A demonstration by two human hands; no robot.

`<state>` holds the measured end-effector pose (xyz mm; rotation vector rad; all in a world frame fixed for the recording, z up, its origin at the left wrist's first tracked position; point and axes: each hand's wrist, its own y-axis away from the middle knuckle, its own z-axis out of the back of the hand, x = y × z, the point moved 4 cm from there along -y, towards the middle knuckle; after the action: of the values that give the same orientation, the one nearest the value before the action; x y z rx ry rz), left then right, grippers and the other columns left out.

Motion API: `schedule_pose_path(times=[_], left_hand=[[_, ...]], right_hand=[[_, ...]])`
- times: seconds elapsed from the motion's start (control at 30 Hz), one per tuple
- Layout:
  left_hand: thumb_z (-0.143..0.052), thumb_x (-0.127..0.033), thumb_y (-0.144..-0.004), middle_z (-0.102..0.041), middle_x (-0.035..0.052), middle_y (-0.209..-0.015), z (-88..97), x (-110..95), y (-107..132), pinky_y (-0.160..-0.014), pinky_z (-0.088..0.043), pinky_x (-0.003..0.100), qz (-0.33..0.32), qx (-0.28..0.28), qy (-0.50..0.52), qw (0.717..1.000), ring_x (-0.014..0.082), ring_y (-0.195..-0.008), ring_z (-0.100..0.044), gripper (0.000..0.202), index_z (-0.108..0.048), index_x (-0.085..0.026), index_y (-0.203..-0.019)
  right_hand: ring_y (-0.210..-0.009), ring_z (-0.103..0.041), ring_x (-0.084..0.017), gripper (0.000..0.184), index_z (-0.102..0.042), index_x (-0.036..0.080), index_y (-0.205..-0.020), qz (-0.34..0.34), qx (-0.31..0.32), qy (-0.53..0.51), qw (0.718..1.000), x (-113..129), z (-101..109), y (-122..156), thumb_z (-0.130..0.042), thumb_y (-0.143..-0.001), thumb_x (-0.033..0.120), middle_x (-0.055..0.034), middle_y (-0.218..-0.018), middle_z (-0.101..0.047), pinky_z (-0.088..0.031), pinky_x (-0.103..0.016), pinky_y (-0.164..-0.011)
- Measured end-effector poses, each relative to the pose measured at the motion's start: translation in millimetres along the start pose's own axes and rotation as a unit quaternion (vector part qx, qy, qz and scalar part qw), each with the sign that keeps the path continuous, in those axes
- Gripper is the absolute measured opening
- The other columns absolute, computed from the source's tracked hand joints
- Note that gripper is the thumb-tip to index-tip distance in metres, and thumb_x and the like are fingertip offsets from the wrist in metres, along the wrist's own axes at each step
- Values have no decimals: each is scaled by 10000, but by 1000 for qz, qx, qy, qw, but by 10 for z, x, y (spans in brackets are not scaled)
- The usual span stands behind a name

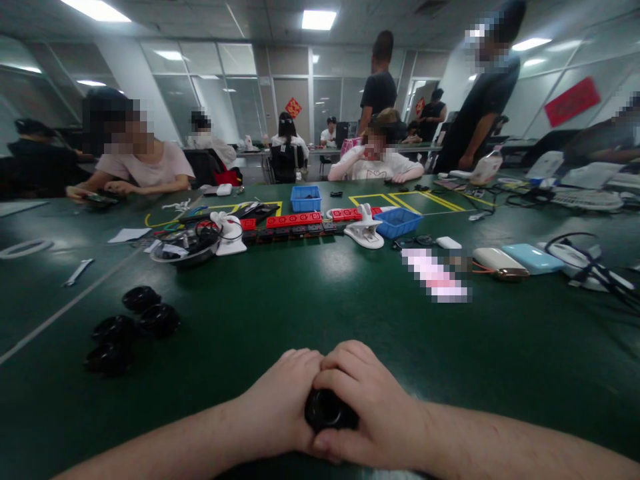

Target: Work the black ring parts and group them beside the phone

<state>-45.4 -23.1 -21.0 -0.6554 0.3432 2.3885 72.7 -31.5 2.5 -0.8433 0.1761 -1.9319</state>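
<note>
A: Where is the black piece [327, 410]?
B: Between the two hands, low in the middle of the view; it is round and glossy, with a hollow facing the wearer; I cannot tell whether it touches the bench [240, 320] below.

A: And the grasp?
B: The right hand [377, 403] curls over it, fingers across the top and thumb underneath; the left hand [285, 400] clasps it from the other side, its fingertips hidden behind the right; so both are grasping the same piece.

A: What lies nearest on the bench?
B: Off to the left, a cluster of four similar black pieces [159, 320], close together; beyond them, a metal bowl [167, 255] heaped with cables and small parts.

A: Further out?
B: A white clip stand [365, 235] stands across from the hands; a blue tray [403, 227] sits just beside it, to its right; red strips [294, 220] run leftward from there, and a second blue tray [306, 205] is behind them; a beige device [495, 260] and a light blue box [533, 258] lie side by side at the right.

A: People?
B: One in a pale pink top [145, 167] sits at the far left side; one in a white top [383, 165] sits opposite; another in black [480, 113] stands at the right.
</note>
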Motion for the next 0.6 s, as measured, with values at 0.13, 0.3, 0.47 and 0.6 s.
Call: schedule_pose_path(times=[0.13,0.3,0.47,0.6], left_hand=[[-750,-400,-558,-575,9,-795,62,5,-18,-711,-406,331,21,-32,-20,999,205,-744,-534,394,-530,-166,-787],[-736,-351,-617,-587,3,-769,119,81,-41,-727,-383,320,-8,-60,-20,998,198,-748,-541,309,-553,-161,-779],[-715,-390,-669,-602,-10,-850,153,135,-89,-772,-380,278,-125,11,39,991,178,-818,-551,295,-590,-186,-841],[-712,-376,-656,-588,-9,-854,193,123,-85,-806,-375,287,-137,28,28,990,183,-843,-549,280,-591,-190,-827]], right_hand=[[-820,-476,-201,290,-549,141,-932,-28,1,4,1000,-52,21,-23,-558,-747,365,-79,-883,-570,-397,-374,-748],[-849,-495,-198,268,-543,142,-994,-15,-2,-37,999,-74,79,-75,-513,-739,218,-86,-926,-584,-417,-368,-765],[-936,-517,-188,316,-533,147,-1053,51,32,-67,996,18,102,-105,-455,-746,136,-86,-1026,-603,-400,-383,-852],[-1043,-488,-174,358,-546,140,-1045,93,72,-67,991,111,106,-107,-403,-721,85,-77,-1073,-601,-383,-363,-900]])
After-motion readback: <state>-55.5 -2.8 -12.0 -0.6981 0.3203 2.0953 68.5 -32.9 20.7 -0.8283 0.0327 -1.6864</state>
